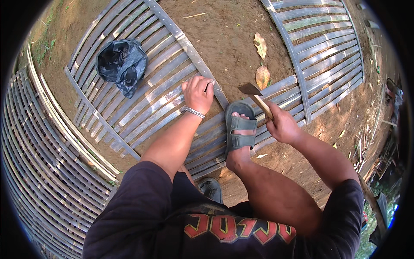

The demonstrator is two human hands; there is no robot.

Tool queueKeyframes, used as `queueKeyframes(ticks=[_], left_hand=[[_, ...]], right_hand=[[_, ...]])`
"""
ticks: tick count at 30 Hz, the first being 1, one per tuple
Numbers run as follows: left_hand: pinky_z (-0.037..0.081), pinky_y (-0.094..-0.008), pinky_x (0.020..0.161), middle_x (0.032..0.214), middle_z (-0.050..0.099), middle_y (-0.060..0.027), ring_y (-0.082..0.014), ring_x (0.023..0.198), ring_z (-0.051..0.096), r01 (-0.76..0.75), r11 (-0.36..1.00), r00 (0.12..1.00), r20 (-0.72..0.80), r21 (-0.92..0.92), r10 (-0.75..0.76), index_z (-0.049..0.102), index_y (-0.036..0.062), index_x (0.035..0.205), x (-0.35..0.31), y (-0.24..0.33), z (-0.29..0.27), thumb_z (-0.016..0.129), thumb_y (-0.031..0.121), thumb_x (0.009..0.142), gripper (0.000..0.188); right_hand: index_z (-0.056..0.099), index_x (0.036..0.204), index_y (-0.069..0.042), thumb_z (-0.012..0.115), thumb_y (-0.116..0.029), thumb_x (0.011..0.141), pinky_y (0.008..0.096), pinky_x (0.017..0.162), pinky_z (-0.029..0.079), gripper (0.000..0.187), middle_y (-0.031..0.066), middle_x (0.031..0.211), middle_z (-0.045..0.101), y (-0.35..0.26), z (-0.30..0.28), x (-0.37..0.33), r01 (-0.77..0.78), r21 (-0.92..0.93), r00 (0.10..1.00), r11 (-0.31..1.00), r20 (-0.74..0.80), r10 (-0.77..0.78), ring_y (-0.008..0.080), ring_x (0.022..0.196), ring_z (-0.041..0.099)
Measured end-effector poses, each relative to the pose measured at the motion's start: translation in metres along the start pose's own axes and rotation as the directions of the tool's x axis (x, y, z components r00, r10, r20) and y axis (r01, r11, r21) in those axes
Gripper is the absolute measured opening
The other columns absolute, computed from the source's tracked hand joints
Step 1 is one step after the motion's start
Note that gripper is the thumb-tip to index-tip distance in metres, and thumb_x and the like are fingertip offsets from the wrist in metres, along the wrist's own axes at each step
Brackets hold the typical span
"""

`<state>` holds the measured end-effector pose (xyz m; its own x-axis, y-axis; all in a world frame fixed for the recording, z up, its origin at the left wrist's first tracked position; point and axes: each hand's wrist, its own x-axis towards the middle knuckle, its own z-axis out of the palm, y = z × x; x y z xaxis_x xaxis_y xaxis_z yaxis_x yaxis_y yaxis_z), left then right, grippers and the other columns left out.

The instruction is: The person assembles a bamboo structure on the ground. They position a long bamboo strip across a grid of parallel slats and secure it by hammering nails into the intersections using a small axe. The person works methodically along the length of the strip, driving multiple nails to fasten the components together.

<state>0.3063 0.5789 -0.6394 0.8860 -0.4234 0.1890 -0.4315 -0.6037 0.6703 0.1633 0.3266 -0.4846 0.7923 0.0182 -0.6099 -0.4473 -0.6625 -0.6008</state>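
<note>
My right hand (283,124) is wrapped round the wooden handle of a hatchet (252,91), whose dark metal head points up and to the left. My left hand (199,93), with a chain bracelet on its wrist, is closed over the crossbar of a slatted bamboo panel (166,80). Its thumb and forefinger pinch together near the bar's edge; what they hold is too small to make out. My sandalled foot (240,129) rests on the slats between the two hands.
A black plastic bag (122,64) sits open on the panel at upper left. More slatting (321,56) lies at upper right, and a stack of long bamboo strips (47,172) at far left. Dry leaves (261,77) lie on the bare soil.
</note>
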Motion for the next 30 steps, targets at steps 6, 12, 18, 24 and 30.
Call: queueKeyframes(ticks=[6, 12, 18, 24, 30], left_hand=[[0.04, -0.0382, 0.085, 0.09, 0.069, -0.0014, -0.0225, 0.09, 0.066, -0.013, 0.999, 0.999, -0.051, -0.031, 0.011, 0.072, 0.014, 0.088, -0.001, -0.001, 0.003, 0.078, 0.014, 0.083, 0.007], [0.04, -0.0373, 0.084, 0.089, 0.068, -0.0006, -0.0215, 0.088, 0.066, 0.016, 0.999, 0.998, -0.061, -0.047, -0.019, 0.075, 0.0144, 0.087, -0.004, -0.004, 0.003, 0.079, 0.014, 0.08, 0.008], [0.04, -0.0375, 0.084, 0.088, 0.067, -0.0003, -0.021, 0.088, 0.066, 0.04, 0.996, 0.998, -0.046, -0.084, -0.044, 0.076, 0.0136, 0.087, -0.003, -0.003, 0.002, 0.08, 0.013, 0.079, 0.009], [0.04, -0.0383, 0.085, 0.09, 0.067, -0.0013, -0.0225, 0.09, 0.065, 0.071, 0.992, 0.997, -0.006, -0.104, -0.072, 0.074, 0.0129, 0.086, -0.002, -0.001, -0.005, 0.078, 0.01, 0.077, 0.01], [0.039, -0.0384, 0.085, 0.09, 0.068, -0.0014, -0.0233, 0.09, 0.065, 0.085, 0.99, 0.996, 0.004, -0.114, -0.085, 0.073, 0.0119, 0.084, -0.001, -0.001, -0.004, 0.076, 0.009, 0.077, 0.008]], right_hand=[[0.049, 0.145, -0.014, 0.061, -0.011, 0.098, 0.0502, 0.09, 0.054, 0.049, 0.0244, 0.124, 0.066, 0.0, 0.03, 0.049, 0.171, 0.024, 0.977, 0.985, -0.13, -0.166, 0.0472, 0.109, 0.064], [0.046, 0.145, -0.01, 0.061, -0.011, 0.097, 0.0518, 0.088, 0.053, 0.051, 0.0257, 0.122, 0.066, -0.002, 0.037, 0.045, 0.125, 0.083, 0.987, 0.989, -0.108, -0.116, 0.0483, 0.108, 0.064], [0.047, 0.143, -0.008, 0.062, -0.012, 0.097, 0.0543, 0.086, 0.053, 0.048, 0.0266, 0.117, 0.067, -0.009, 0.028, 0.037, 0.104, -0.036, 0.988, 0.994, -0.109, -0.107, 0.0491, 0.105, 0.065], [0.053, 0.133, -0.007, 0.065, -0.015, 0.098, 0.053, 0.078, 0.055, 0.038, 0.0244, 0.105, 0.07, -0.008, 0.03, 0.052, 0.121, -0.197, 0.987, 0.973, -0.084, -0.14, 0.0472, 0.094, 0.068], [0.055, 0.13, -0.006, 0.066, -0.015, 0.097, 0.0522, 0.072, 0.055, 0.036, 0.0241, 0.1, 0.071, 0.008, 0.037, 0.062, 0.179, -0.229, 0.972, 0.957, -0.108, -0.208, 0.0467, 0.089, 0.069]])
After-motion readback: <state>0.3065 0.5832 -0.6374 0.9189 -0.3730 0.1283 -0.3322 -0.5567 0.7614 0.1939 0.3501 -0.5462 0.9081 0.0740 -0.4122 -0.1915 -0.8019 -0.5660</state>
